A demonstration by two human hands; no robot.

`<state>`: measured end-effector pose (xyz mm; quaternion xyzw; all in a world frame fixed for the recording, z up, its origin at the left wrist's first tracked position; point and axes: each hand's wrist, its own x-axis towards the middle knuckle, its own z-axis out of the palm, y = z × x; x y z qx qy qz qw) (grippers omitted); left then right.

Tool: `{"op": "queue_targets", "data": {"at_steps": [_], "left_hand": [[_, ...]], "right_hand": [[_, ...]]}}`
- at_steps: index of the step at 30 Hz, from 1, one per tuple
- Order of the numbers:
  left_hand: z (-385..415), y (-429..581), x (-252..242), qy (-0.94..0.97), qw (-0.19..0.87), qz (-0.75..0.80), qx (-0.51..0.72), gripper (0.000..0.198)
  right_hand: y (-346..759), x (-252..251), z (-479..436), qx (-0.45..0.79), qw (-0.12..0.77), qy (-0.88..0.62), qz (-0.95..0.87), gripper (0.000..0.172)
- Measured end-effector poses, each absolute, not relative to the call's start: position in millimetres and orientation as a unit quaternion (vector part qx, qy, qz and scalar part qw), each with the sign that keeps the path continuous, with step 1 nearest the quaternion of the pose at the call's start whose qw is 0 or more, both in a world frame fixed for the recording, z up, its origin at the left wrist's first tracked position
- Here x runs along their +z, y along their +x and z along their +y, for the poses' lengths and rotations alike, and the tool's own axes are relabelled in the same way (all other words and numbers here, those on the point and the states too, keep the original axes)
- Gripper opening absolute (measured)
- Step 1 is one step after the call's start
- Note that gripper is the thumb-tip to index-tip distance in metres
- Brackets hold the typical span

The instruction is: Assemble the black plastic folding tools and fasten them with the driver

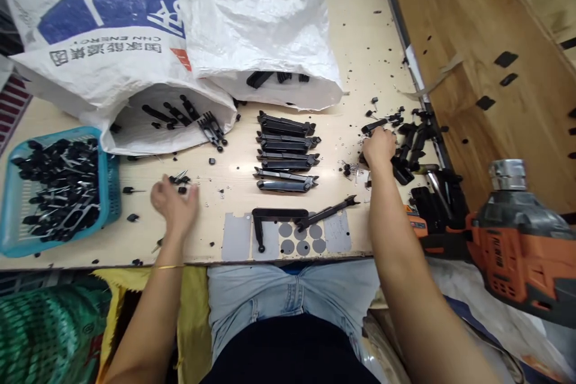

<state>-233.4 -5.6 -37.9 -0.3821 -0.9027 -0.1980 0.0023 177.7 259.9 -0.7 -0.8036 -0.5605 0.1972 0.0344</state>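
Observation:
My left hand (173,203) rests on the beige table (216,168) with fingers curled over small black and metal bits (180,178); what it holds is hidden. My right hand (378,147) reaches right, fingers closed in a pile of black plastic parts (411,138); its grasp is hidden too. Between the hands lie several assembled black hinged pieces in a stack (285,153). Nearer me lie an L-shaped black part (270,219) and a black arm (326,213) on grey pads (301,239).
A blue basket (112,183) full of black parts stands at the left. Two white woven sacks (252,18) with black parts spilling out fill the back. An orange and grey power tool (517,252) sits at the right, by a wooden surface (472,42).

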Motion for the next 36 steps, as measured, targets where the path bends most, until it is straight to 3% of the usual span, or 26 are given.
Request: {"op": "queue_targets", "data": {"at_steps": [6,9,12,14,16,22,25,28,31,36], "left_hand": [[1.8,-227.0,-51.6,-0.468,0.005,-0.848,-0.249,0.085],[-1.6,-233.9,-44.6,-0.445,-0.001,-0.839,-0.314,0.076],[-1.3,-237.4,-29.8,-0.418,0.009,-0.84,-0.345,0.051],[4.5,-235.4,-18.3,-0.423,-0.005,-0.844,-0.33,0.038],[14.0,-230.7,-8.9,-0.438,-0.029,-0.855,-0.278,0.035],[40.9,-222.0,-5.0,-0.46,-0.03,-0.881,-0.103,0.029],[42.4,-221.9,-4.3,-0.468,-0.03,-0.879,-0.087,0.033],[31.7,-212.0,6.2,-0.49,-0.01,-0.859,-0.147,0.039],[13.1,-183.8,21.4,-0.497,-0.056,-0.812,-0.301,0.035],[-10.0,-124.3,24.2,-0.371,-0.332,-0.707,-0.502,0.04]], "right_hand": [[179.8,-3.6,266.5,0.196,0.024,-0.808,-0.555,0.048],[182.0,1.1,246.9,0.209,0.162,-0.825,-0.5,0.042],[182.3,-2.9,211.1,0.297,0.341,-0.744,-0.492,0.037],[180.2,-6.8,181.8,0.386,0.439,-0.655,-0.479,0.046],[177.0,-6.7,151.9,0.464,0.48,-0.593,-0.449,0.059],[164.0,3.9,88.7,0.614,0.38,-0.554,-0.414,0.07],[153.8,-2.5,73.9,0.663,0.333,-0.531,-0.408,0.07],[143.4,-13.6,66.0,0.669,0.323,-0.525,-0.416,0.071],[138.6,-18.4,62.6,0.602,0.3,-0.533,-0.513,0.062],[137.8,-6.9,61.6,0.278,0.218,-0.442,-0.824,0.028]]}}
